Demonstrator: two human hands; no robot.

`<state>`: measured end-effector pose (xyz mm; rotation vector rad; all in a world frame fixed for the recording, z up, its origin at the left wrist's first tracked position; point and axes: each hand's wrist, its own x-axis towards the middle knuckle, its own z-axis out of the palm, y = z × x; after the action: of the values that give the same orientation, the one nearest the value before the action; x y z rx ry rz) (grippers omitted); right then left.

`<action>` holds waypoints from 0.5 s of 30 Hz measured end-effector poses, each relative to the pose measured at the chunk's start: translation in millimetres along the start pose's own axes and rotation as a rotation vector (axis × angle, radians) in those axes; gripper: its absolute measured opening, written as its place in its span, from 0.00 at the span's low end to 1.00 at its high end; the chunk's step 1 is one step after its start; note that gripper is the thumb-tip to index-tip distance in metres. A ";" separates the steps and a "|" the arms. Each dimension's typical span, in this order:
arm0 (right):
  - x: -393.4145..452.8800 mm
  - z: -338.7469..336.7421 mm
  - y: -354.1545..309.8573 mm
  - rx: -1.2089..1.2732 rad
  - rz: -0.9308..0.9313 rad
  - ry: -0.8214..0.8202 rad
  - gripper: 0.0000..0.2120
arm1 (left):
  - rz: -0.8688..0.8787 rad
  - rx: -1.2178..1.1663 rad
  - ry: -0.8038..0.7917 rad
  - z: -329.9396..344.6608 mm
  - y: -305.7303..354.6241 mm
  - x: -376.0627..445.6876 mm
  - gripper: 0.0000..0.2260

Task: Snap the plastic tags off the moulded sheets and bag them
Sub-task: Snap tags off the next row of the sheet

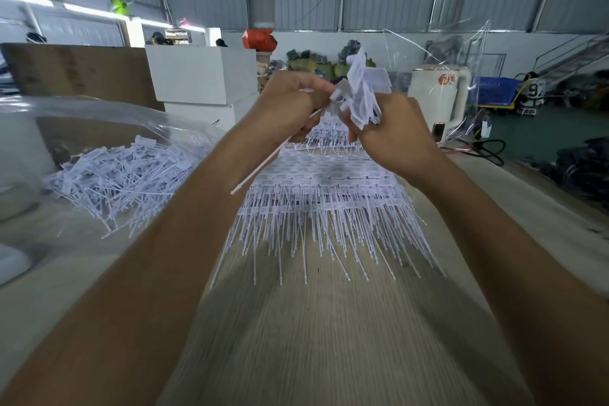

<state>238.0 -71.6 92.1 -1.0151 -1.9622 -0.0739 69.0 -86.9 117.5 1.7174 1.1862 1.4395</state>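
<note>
Here, both arms outstretched, left hand (pixel 290 105) fingers pinching a sprue stick (pixel 260 168), right hand (pixel 392 128) fingers gripping bunched tags (pixel 361 92)

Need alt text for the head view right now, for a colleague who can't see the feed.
Both hands are raised over a wooden table: the right hand grips a bunch of snapped-off white plastic tags, and the left hand pinches a thin white stem. Moulded tag sheets lie stacked below, with a pile of loose tags in a clear bag to the left.

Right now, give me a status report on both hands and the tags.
Left hand grips thin white plastic runner. Right hand holds bunch of white plastic tags. Stacked moulded sheets below. Nothing in the way.
</note>
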 end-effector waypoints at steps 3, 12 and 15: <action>0.1 4.0 -2.5 -0.021 0.013 0.050 0.10 | 0.015 0.028 -0.012 -0.9 0.9 -1.9 0.11; 1.1 -13.5 64.9 0.905 0.679 0.180 0.04 | 0.186 0.143 -0.042 3.1 14.8 -8.4 0.04; 1.3 -9.4 54.2 0.842 0.562 0.090 0.06 | 0.177 0.299 -0.112 8.6 2.4 -9.6 0.08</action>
<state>280.8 -38.7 81.3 -0.9038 -1.3342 0.9198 77.8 -95.7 113.3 2.1251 1.2640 1.2942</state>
